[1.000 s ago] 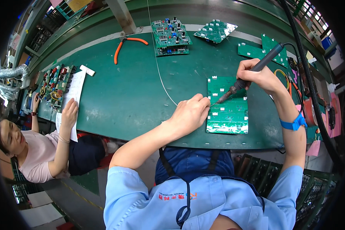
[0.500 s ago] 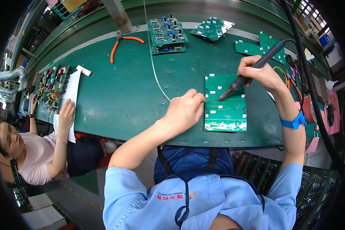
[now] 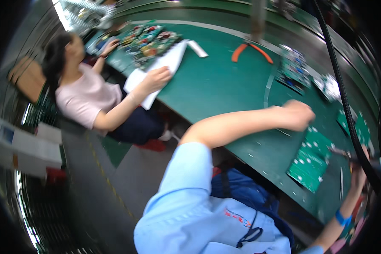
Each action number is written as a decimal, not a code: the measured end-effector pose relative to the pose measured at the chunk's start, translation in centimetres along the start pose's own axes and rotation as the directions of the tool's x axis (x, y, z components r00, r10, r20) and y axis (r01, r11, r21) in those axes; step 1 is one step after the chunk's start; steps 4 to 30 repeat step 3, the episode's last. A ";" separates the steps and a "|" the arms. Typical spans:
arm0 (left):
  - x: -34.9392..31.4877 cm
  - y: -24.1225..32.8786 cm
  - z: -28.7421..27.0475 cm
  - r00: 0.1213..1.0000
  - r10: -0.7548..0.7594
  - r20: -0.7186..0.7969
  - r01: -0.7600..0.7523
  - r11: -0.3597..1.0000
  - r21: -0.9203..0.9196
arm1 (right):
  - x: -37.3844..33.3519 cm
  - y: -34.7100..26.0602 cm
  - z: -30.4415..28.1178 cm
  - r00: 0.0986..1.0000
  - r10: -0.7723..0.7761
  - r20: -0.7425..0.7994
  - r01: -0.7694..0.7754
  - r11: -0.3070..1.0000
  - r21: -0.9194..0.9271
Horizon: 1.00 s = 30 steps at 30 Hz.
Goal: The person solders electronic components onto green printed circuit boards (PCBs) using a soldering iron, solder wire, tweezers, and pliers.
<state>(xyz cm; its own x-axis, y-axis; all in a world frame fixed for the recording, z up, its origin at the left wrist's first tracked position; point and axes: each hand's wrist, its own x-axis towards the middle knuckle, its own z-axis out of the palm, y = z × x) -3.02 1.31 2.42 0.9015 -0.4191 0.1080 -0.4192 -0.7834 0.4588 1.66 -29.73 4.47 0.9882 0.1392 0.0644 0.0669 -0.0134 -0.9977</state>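
A green circuit board (image 3: 311, 163) with small white connectors lies on the green bench, at the right of the view. My left hand (image 3: 298, 115), smeared by motion, is closed just beyond the board's far left corner. A thin pale solder wire (image 3: 267, 89) runs across the bench to that hand; the fingertips are hidden. My right hand (image 3: 359, 177) grips a soldering iron (image 3: 345, 153), and a black cable partly covers both. The iron's tip points left at the board's right edge; whether it touches cannot be seen.
Orange-handled pliers (image 3: 253, 51), stacked circuit boards (image 3: 293, 70) and more green boards (image 3: 362, 129) lie along the far side. A black cable (image 3: 336, 72) hangs at right. At left, a co-worker (image 3: 91, 93) sits by paper (image 3: 173, 63) and component boards (image 3: 150, 42).
The view has swung left, bringing more of the co-worker in. My left hand is now beyond the board's corner rather than at its left side. The iron's tip has moved to the board's right edge.
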 end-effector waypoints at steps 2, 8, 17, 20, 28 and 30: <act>3.4 -0.8 1.6 0.987 0.158 -0.030 -0.161 0.960 -0.229 | -0.2 0.9 -4.8 0.999 0.014 -0.035 -0.013 0.999 0.042; 3.3 -1.4 1.4 0.989 0.146 -0.037 -0.150 0.962 -0.229 | 0.5 1.0 -4.3 1.000 0.016 -0.021 -0.015 0.999 0.041; 3.3 -1.4 1.4 0.989 0.146 -0.037 -0.150 0.962 -0.229 | 0.5 1.0 -4.3 1.000 0.016 -0.021 -0.015 0.999 0.041; 3.3 -1.4 1.4 0.989 0.146 -0.037 -0.150 0.962 -0.229 | 0.5 1.0 -4.3 1.000 0.016 -0.021 -0.015 0.999 0.041; 3.3 -1.4 1.4 0.989 0.146 -0.037 -0.150 0.962 -0.229 | 0.5 1.0 -4.3 1.000 0.016 -0.021 -0.015 0.999 0.041; 3.3 -1.4 1.4 0.989 0.146 -0.037 -0.150 0.962 -0.229 | 0.5 1.0 -4.3 1.000 0.016 -0.021 -0.015 0.999 0.041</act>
